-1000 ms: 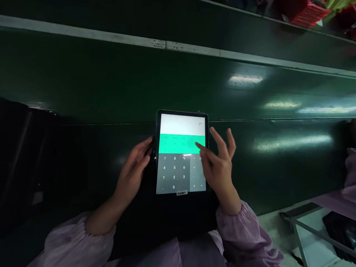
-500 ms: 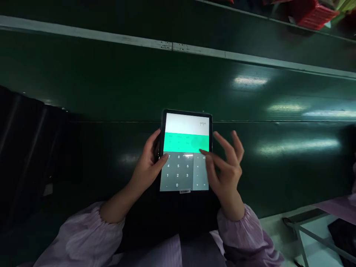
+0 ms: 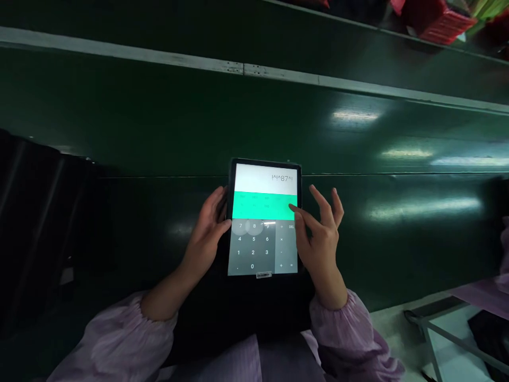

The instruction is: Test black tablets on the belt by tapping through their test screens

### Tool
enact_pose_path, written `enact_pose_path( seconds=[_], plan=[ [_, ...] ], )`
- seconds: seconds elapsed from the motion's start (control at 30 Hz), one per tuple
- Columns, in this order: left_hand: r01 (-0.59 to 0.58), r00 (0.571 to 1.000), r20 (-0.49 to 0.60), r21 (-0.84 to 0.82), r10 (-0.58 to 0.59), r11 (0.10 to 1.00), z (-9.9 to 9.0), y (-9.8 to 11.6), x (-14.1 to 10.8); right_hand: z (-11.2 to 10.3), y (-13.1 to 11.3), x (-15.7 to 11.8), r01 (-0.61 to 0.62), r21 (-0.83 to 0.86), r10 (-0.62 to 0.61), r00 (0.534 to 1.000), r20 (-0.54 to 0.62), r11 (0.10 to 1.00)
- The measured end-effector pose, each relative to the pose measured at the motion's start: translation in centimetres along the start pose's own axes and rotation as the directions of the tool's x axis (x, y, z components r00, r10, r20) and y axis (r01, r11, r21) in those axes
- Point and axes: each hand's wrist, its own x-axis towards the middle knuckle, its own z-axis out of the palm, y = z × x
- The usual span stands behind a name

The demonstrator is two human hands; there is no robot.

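A tablet [image 3: 260, 246] with a lit calculator screen is upright in the middle of the view, with a white display strip, a green band and grey number keys. My left hand [image 3: 204, 236] grips its left edge, thumb at the frame beside the 7 key and fingers partly hidden behind. At the right edge is my right hand [image 3: 323, 239], its index fingertip over the green band and the other visible fingers spread, holding nothing. A small label [image 3: 264, 275] is on the tablet's bottom edge.
A dark green surface [image 3: 159, 122] with a pale metal strip [image 3: 159, 55] lies beyond the tablet. Red items [image 3: 441, 24] are at the upper right. Dark shapes [image 3: 35, 228] stand at left, a white-topped frame [image 3: 457, 329] at lower right.
The display shows a longer string, and faint circles have appeared over 7 and 8. My left thumb has drawn back to the tablet's edge. My right index fingertip has moved slightly up and right.
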Motion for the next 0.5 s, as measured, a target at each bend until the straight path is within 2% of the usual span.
enact_pose_path(
  seconds=[0.13,0.3,0.4,0.5],
  plan=[
    [-0.007,1.0,0.005,-0.004,0.007,1.0,-0.1,0.0,0.0,-0.1,-0.5,0.0,0.032,0.017,-0.034,0.993,0.114,0.999],
    [-0.02,1.0,0.018,0.006,0.02,1.0,-0.2,-0.3,0.1,-0.8,0.5,0.3,-0.002,0.063,0.007,0.997,-0.075,0.998],
    [-0.064,0.998,0.002,-0.014,0.064,0.998,0.0,-0.7,0.1,-1.1,1.1,0.5,-0.032,0.096,0.038,0.997,-0.064,0.995],
    [-0.076,0.997,-0.001,-0.036,0.076,0.996,0.2,-1.1,0.1,-1.0,1.2,0.9,-0.013,0.102,0.015,1.0,-0.021,0.995]
  ],
)
